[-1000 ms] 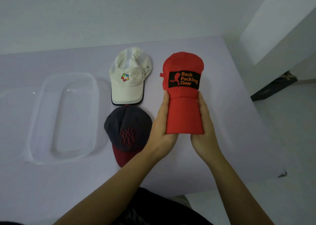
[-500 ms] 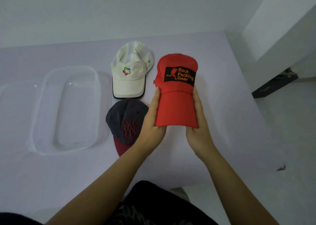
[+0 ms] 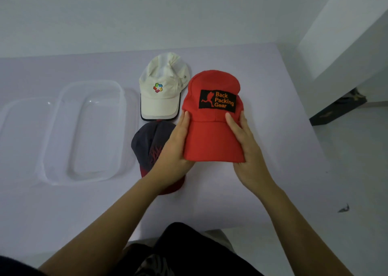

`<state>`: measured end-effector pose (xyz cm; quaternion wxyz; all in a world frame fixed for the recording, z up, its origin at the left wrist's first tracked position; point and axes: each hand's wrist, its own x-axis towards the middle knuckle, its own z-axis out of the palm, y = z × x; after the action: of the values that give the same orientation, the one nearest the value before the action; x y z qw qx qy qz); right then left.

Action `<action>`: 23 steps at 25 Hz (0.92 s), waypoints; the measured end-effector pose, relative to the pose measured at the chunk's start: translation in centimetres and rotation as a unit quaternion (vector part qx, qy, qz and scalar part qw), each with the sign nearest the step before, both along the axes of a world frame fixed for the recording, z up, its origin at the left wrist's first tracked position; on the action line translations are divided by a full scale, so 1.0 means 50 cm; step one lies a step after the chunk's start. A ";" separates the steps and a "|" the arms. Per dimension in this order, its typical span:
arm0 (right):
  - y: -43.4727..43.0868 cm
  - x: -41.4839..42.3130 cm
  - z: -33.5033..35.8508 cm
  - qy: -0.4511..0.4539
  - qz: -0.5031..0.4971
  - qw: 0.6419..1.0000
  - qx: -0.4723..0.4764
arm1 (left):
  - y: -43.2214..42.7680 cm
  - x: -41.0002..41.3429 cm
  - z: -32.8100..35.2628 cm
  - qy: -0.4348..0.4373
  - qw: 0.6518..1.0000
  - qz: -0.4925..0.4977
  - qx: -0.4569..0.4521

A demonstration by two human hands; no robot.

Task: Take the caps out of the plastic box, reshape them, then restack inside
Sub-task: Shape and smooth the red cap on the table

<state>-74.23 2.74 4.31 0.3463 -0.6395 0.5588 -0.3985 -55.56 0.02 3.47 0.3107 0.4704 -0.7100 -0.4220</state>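
Observation:
I hold a red cap (image 3: 212,137) with a black "Back Packing Gear" patch above the table, brim toward me. My left hand (image 3: 176,147) grips the brim's left edge and my right hand (image 3: 245,147) grips its right edge, thumb on top. A white cap (image 3: 161,91) with a coloured logo lies on the table behind. A dark grey cap (image 3: 149,141) with a red brim lies beside my left hand, partly hidden by it. The clear plastic box (image 3: 63,133) stands at the left with nothing in it.
The pale table (image 3: 273,107) ends at the right, where the floor drops away. A clear lid (image 3: 19,124) lies left of the box. A dark object (image 3: 338,107) sits on the floor by the white wall.
The red cap's brim, squeezed narrow between both hands a second ago, now spreads wider. The cap and hands have shifted slightly left, toward the other caps.

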 end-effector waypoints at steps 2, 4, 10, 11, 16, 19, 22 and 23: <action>0.011 -0.033 -0.017 0.049 0.015 0.999 0.005 | -0.015 0.037 -0.011 -0.071 0.995 -0.062 0.023; 0.024 -0.048 -0.018 0.094 0.035 0.994 -0.031 | -0.036 0.041 0.004 -0.047 0.995 -0.019 0.084; 0.029 -0.051 -0.008 0.137 0.068 0.985 -0.076 | -0.123 -0.007 0.103 0.146 0.972 0.089 0.161; 0.029 -0.050 -0.008 0.136 0.070 0.985 -0.076 | -0.132 -0.014 0.106 0.158 0.970 0.069 0.172; 0.049 -0.056 -0.028 0.189 0.112 0.974 -0.061 | -0.129 -0.041 0.109 0.344 0.899 0.085 0.258; 0.049 -0.081 -0.021 0.201 0.094 0.975 0.026 | -0.129 -0.027 0.099 0.381 0.886 0.101 0.244; 0.017 -0.076 0.016 0.088 -0.039 0.995 0.035 | -0.126 -0.030 0.092 0.363 0.900 0.103 0.218; -0.001 -0.065 0.032 0.037 -0.055 0.997 0.044 | -0.121 -0.041 0.094 0.361 0.904 0.092 0.210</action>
<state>-77.49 2.68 5.92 0.3308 -0.6061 0.6229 -0.3676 -57.59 -6.04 8.18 0.4765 0.4035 -0.3980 -0.6721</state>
